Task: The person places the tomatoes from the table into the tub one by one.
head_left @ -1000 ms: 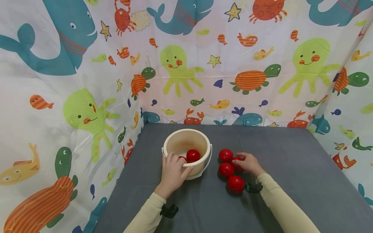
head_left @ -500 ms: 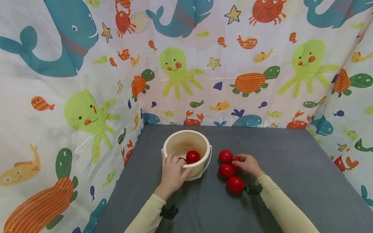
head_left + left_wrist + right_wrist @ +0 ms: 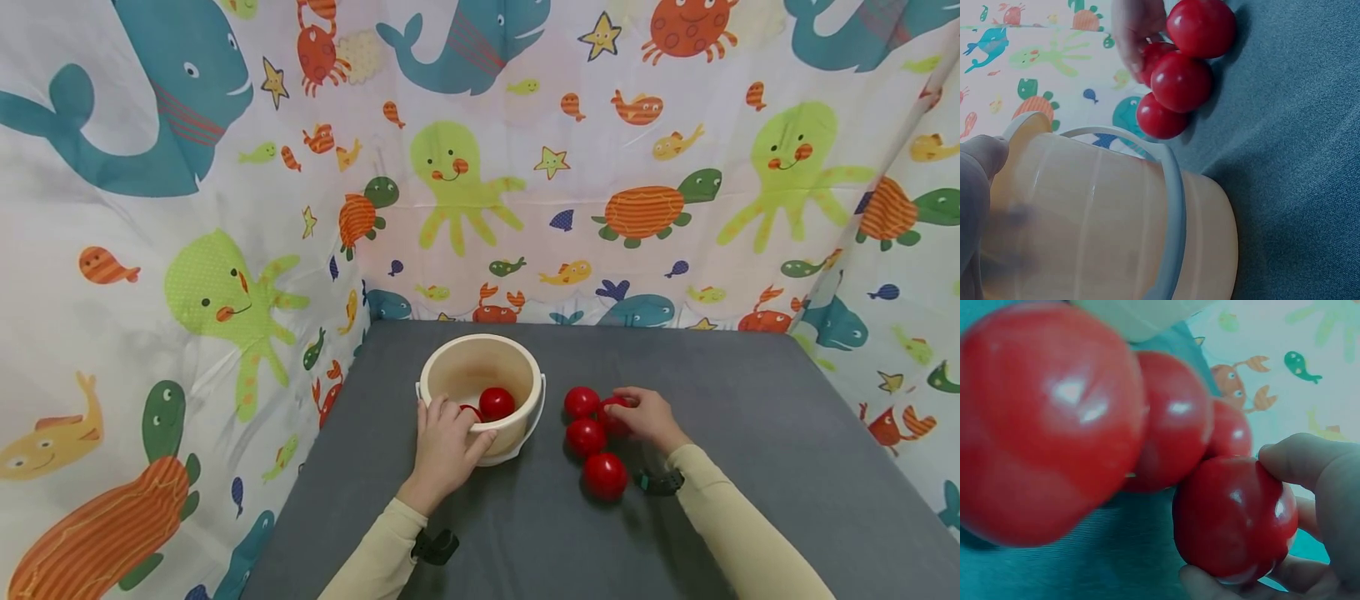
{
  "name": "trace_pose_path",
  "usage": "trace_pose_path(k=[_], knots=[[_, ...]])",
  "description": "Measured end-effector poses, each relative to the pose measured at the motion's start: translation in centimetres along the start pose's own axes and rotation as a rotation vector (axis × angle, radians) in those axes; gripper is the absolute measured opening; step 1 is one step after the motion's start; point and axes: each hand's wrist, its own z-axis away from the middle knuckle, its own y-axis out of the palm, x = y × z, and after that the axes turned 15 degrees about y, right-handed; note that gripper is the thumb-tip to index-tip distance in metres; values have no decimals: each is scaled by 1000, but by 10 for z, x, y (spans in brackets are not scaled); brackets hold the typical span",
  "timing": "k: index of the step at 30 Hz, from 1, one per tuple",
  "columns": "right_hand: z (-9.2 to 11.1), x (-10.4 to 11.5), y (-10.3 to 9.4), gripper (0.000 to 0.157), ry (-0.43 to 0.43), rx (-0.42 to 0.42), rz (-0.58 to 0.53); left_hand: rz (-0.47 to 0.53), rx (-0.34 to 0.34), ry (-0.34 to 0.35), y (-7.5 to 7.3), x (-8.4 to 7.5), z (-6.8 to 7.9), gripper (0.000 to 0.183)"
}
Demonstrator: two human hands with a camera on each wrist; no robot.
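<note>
My left hand point(image 3: 447, 442) grips the near-left rim of a cream bucket point(image 3: 517, 433), fingers over the edge inside and thumb outside. Inside the bucket lies a red tomato point(image 3: 497, 403), and part of another shows beside my fingers. To the right of the bucket, my right hand point(image 3: 651, 418) holds a shiny red tomato point(image 3: 1235, 519) between thumb and fingers. That tomato sits close against the others in its group: a far tomato point(image 3: 581, 402), a middle tomato point(image 3: 586, 437) and a near tomato point(image 3: 605, 477).
The bucket's pale handle point(image 3: 1175, 212) hangs down its right side. A dark grey cloth point(image 3: 705, 375) covers the table. Curtains point(image 3: 525, 208) printed with sea animals stand behind and along both sides.
My right hand has shifted slightly to the right and away, and the tomato in it has moved a little too. The middle tomato has shifted slightly. My left hand stays on the bucket.
</note>
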Motion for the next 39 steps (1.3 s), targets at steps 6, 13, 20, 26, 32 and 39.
trace_pose_path(k=[6, 13, 20, 26, 32, 39], knots=[[6, 22, -15, 58, -28, 5, -5, -6, -15, 9, 1, -1, 0, 30], [14, 53, -21, 61, -71, 37, -22, 0, 4, -7, 0, -2, -1, 32], [28, 96, -24, 56, -167, 54, -40, 0, 2, -1, 0, -2, -1, 32], [41, 136, -16, 56, -226, 85, -32, 7, -12, -1, -3, -3, 0, 30], [52, 175, 5, 54, -299, 135, -38, 8, -16, 4, -3, -3, 1, 29], [61, 205, 39, 51, -368, 171, -12, 15, 6, -2, -1, -1, 0, 33]])
